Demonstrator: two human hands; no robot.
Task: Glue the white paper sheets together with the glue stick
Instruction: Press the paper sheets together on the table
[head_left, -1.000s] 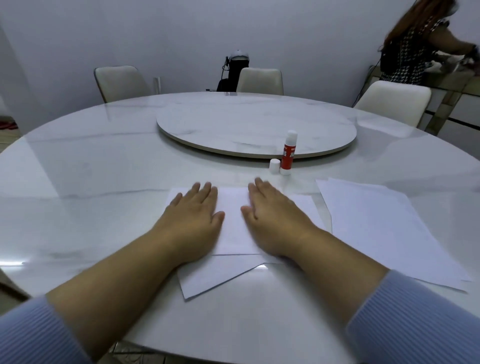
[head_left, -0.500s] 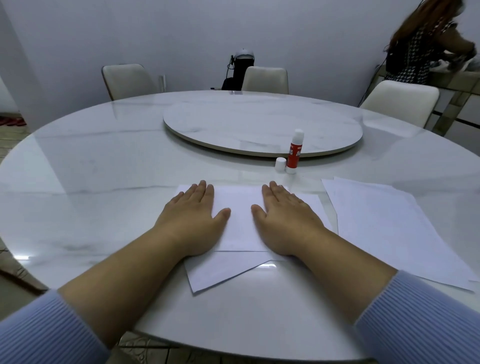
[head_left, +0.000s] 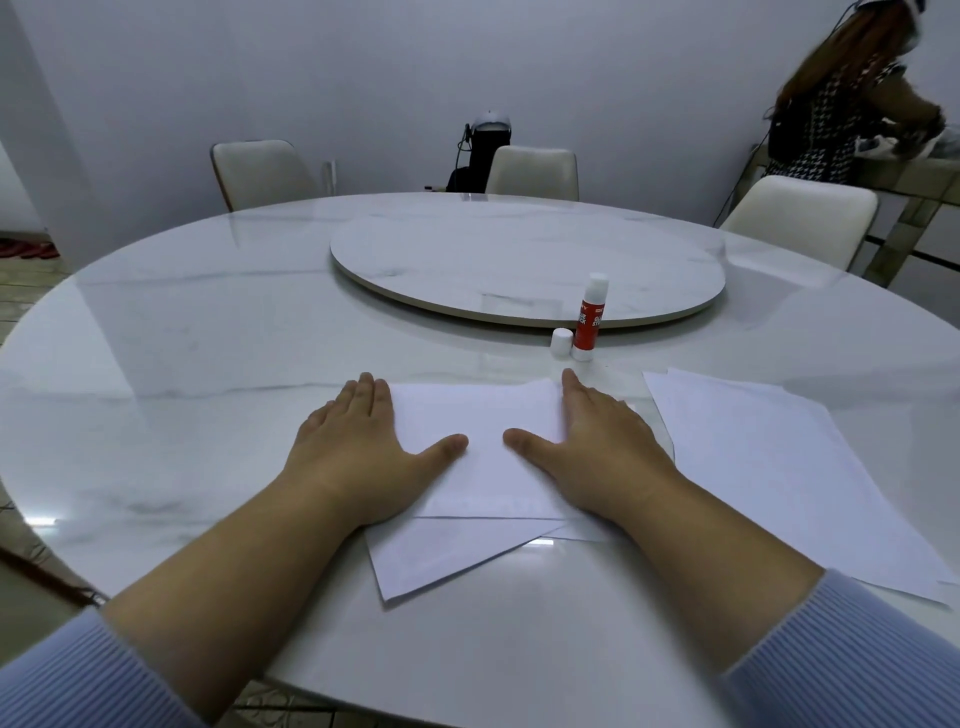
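both hands have slid outward across the top sheet (head_left: 480, 441) since a moment ago: the left hand (head_left: 358, 457) now sits at its left edge, partly on the desk (head_left: 208, 364), and the right hand (head_left: 592, 457) at its right edge. the fingers lie flat and straight, pressing down, gripping nothing. the lower sheet (head_left: 441, 556) pokes out crooked underneath. this looks like smoothing the glued pair so it bonds. the glue stick (head_left: 589, 319) stands uncapped beyond the paper, its cap (head_left: 561, 343) beside it. spare sheets (head_left: 779, 467) wait to the right.
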